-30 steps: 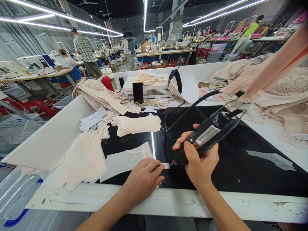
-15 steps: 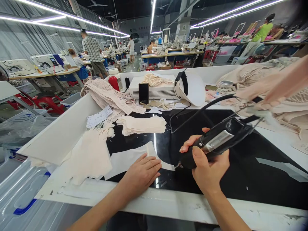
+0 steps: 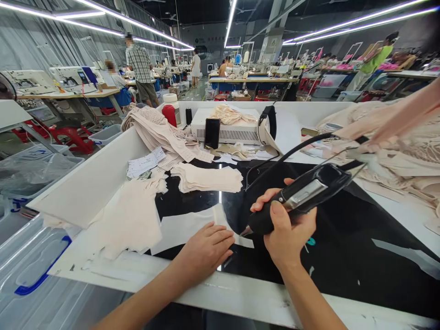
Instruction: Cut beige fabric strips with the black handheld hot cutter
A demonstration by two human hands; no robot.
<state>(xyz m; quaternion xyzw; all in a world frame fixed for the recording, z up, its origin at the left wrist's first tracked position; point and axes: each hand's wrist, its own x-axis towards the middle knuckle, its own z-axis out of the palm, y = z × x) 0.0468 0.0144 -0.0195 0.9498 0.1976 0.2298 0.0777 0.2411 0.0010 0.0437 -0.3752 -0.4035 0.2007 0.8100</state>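
Observation:
My left hand point(image 3: 209, 247) lies flat, fingers stretched, on a white fabric piece point(image 3: 187, 225) spread over the black glossy board point(image 3: 330, 243). A narrow seam-like strip crosses that piece near my fingertips. My right hand point(image 3: 287, 229) is wrapped round a black corded handheld tool point(image 3: 305, 192) with a silver plate on its side. The tool slants down to the left, and its thin metal tip is at the narrow right end of the fabric, just right of my left fingers. Whether the tip touches the cloth I cannot tell.
Stacked cream fabric pieces point(image 3: 206, 178) lie behind, with a larger pile point(image 3: 132, 217) at left. A phone point(image 3: 212, 133) leans on a white vented box point(image 3: 237, 133). The tool's cable point(image 3: 292, 153) arches backward. Loose lace fabric point(image 3: 405, 123) fills the right side. A white side wall point(image 3: 89, 176) borders the left.
My right hand has brought the tool's tip leftward from the fabric's end onto its narrow part. My left hand stays nearly in place. A small teal item now shows beside my right wrist.

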